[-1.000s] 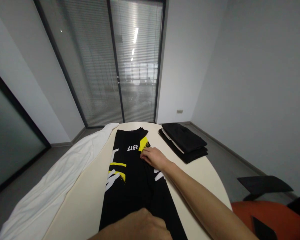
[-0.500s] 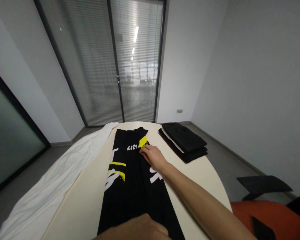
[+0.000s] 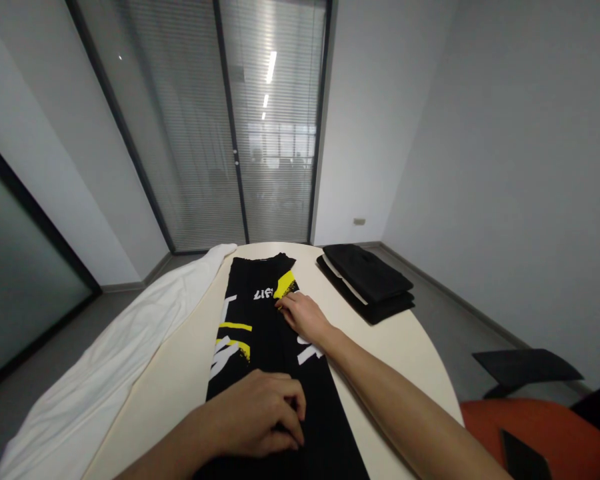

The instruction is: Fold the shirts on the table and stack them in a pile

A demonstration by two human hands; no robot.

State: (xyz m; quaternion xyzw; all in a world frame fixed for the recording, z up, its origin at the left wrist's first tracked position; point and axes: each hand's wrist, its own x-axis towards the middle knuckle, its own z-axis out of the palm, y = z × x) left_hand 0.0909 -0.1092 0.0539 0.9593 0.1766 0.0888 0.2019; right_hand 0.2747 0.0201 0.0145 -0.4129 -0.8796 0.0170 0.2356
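A black T-shirt (image 3: 260, 277) with white lettering and yellow patches lies lengthwise on the table, its sides folded in to a long strip. My right hand (image 3: 303, 317) is at the shirt's upper right, by a yellow patch, its fingers closed on the folded edge; the fingertips are partly hidden. Lower down, over the plain black part, my left hand (image 3: 260, 413) hovers or rests with fingers loosely curled and a gap between thumb and fingers. Nothing shows in it, and whether it touches the cloth I cannot tell.
White cloth (image 3: 130, 347) drapes along the left edge of the round cream table (image 3: 167, 400). Folded black garments (image 3: 367, 277) are stacked at the back right. An orange chair (image 3: 540, 433) with black armrests stands right of the table. Glass partitions with blinds (image 3: 275, 193) are behind.
My left hand has moved up and forward from the bottom edge over the shirt. My right hand stays at the folded edge with barely any shift.
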